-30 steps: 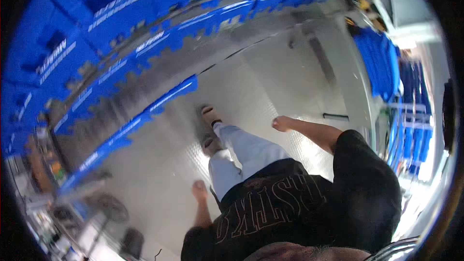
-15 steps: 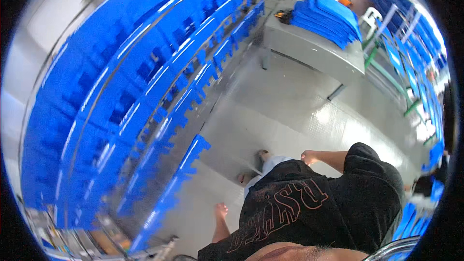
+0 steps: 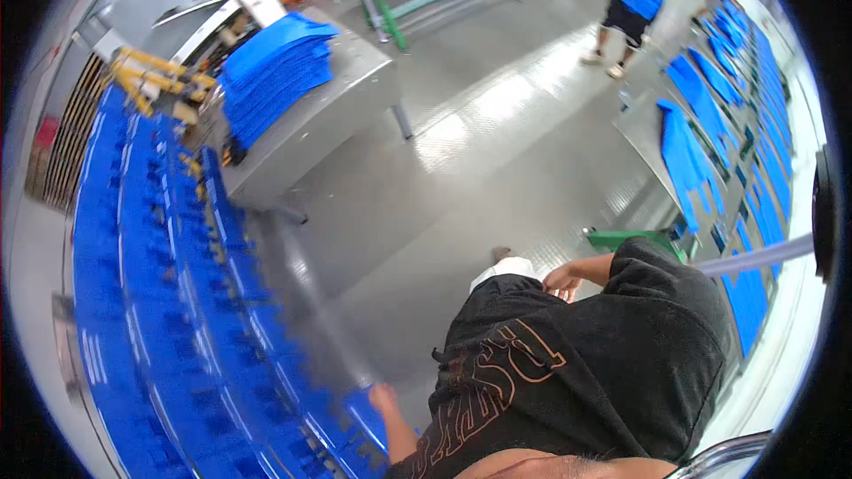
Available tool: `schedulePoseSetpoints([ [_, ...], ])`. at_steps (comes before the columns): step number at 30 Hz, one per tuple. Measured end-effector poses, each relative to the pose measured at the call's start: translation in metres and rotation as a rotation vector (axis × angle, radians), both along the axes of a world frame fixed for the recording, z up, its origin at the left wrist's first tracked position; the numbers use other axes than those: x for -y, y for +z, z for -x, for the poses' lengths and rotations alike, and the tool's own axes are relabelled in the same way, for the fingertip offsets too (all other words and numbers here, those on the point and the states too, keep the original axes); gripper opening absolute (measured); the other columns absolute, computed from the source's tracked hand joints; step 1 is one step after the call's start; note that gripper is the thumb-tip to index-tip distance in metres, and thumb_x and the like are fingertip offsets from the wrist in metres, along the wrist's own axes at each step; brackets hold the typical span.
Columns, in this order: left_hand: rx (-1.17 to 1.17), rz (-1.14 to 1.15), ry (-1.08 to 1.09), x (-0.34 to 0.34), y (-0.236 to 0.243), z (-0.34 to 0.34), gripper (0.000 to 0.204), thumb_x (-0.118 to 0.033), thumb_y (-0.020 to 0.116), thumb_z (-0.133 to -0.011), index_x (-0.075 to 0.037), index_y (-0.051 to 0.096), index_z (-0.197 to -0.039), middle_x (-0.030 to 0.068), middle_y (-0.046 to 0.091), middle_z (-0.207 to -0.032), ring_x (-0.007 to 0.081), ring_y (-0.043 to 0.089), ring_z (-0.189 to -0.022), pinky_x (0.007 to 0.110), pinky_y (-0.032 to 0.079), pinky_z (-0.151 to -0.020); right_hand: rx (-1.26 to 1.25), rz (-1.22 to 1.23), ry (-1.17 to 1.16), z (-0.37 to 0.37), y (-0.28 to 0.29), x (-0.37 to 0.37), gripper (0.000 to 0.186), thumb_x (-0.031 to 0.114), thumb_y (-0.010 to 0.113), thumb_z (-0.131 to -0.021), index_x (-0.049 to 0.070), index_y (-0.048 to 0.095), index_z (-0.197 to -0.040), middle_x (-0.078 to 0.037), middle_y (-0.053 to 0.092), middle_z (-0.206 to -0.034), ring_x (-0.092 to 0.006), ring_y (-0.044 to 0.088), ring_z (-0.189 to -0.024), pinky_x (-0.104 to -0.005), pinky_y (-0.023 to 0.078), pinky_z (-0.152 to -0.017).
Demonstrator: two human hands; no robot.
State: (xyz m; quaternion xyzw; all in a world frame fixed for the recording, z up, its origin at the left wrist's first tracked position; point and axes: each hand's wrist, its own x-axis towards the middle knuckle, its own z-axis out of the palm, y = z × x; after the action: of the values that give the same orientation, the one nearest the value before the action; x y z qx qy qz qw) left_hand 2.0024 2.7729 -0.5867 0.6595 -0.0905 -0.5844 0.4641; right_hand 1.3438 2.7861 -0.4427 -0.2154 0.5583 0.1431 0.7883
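You'd swung right, putting the rows of blue panels (image 3: 200, 328) beside your left hand (image 3: 383, 399), grip unclear, while your right hand (image 3: 561, 281) hung half-curled, contents unclear, and the blue stack (image 3: 277, 75) sat ahead-left on the worktop (image 3: 366, 55).

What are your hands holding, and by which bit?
Nothing I can see: the right hand looks empty; the left hand overlaps a blue panel, contact unclear.

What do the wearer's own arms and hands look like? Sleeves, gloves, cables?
Left hand and right hand: bare, no gloves or cables visible. Short black fabric sleeves, part of a black fabric T-shirt with orange outlined lettering.
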Motion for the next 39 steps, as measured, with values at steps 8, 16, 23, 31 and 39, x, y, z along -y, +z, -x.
schedulePoseSetpoints([
  [8,0.203,0.081,-0.603,0.158,0.050,0.251,0.019,-0.021,0.058,-0.096,-0.004,0.060,-0.105,0.0049,0.063,-0.081,0.0139,0.058,-0.064,0.027,0.050,-0.057,0.216,0.326,0.037,0.116,-0.119,-0.136,0.036,0.022,0.056,-0.091,0.012,0.057,-0.125,-0.008,0.066,-0.110,-0.0253,0.065,-0.093,-0.0474,0.055,-0.079],
  [16,0.340,0.188,-1.009,0.259,0.047,0.416,0.023,-0.025,0.062,-0.094,-0.003,0.064,-0.100,0.0069,0.067,-0.086,0.0144,0.064,-0.071,0.029,0.052,-0.065,0.371,0.654,0.146,0.186,-0.200,-0.157,0.043,0.024,0.067,-0.085,0.007,0.061,-0.124,-0.013,0.068,-0.108,-0.0284,0.065,-0.091,-0.0461,0.054,-0.077],
  [23,0.627,0.671,-1.382,0.389,0.169,0.572,0.024,-0.026,0.062,-0.092,-0.002,0.066,-0.094,0.0127,0.068,-0.084,0.0224,0.064,-0.078,0.036,0.051,-0.074,-0.292,1.257,-0.465,0.304,0.027,0.087,0.033,0.014,0.058,-0.073,0.004,0.067,-0.103,-0.005,0.064,-0.080,-0.0131,0.061,-0.071,-0.0309,0.053,-0.061],
  [31,0.489,2.221,-1.536,0.467,0.461,0.926,0.020,-0.024,0.065,-0.086,-0.011,0.064,-0.101,0.0053,0.064,-0.102,0.0255,0.059,-0.098,0.040,0.047,-0.084,-0.665,1.356,-1.620,0.488,0.214,0.282,0.048,0.023,0.062,-0.091,0.009,0.047,-0.135,-0.002,0.061,-0.107,-0.0135,0.060,-0.093,-0.0353,0.049,-0.081],
  [39,1.001,2.687,-1.378,0.396,0.508,1.100,0.030,-0.021,0.068,-0.079,-0.009,0.063,-0.106,0.0080,0.066,-0.099,0.0235,0.062,-0.102,0.037,0.048,-0.088,-0.069,1.589,-1.716,0.543,0.184,0.327,0.065,0.011,0.072,-0.081,0.007,0.041,-0.138,-0.009,0.054,-0.129,-0.0205,0.056,-0.114,-0.0361,0.050,-0.092],
])
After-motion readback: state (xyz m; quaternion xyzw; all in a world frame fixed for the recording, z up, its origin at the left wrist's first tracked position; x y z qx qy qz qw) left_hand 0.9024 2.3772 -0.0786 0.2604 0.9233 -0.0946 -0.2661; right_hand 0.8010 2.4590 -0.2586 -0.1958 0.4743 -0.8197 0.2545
